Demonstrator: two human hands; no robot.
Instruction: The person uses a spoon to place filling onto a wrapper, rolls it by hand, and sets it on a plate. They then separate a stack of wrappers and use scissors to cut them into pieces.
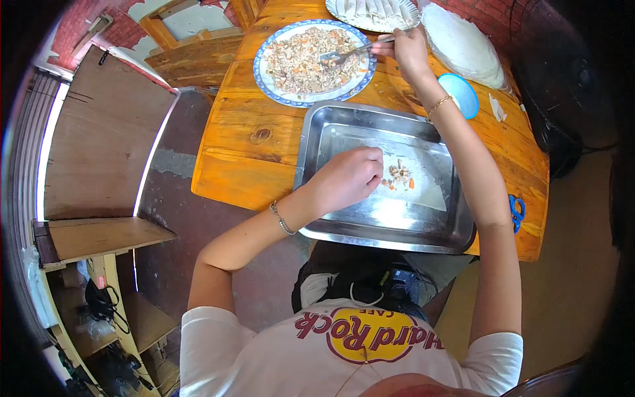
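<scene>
My right hand (405,55) is closed around the handle of a metal spoon (360,50). Its head rests in a minced filling with orange bits (297,63), heaped on a blue-rimmed oval plate (264,85). Below, my left hand (350,175) hovers over or rests in a metal tray (314,142), fingers curled closed; whether they pinch anything is hidden. Beside those fingers a thin pale wrapper (426,192) lies flat in the tray, bearing a small pile of filling (400,175).
At the table's far end are a plate of white rolls (374,12) and a stack of wrappers in plastic (463,46). A light-blue bowl (461,94) stands right of the tray. Blue-handled scissors (516,213) lie at the right edge, near a dark fan (569,79).
</scene>
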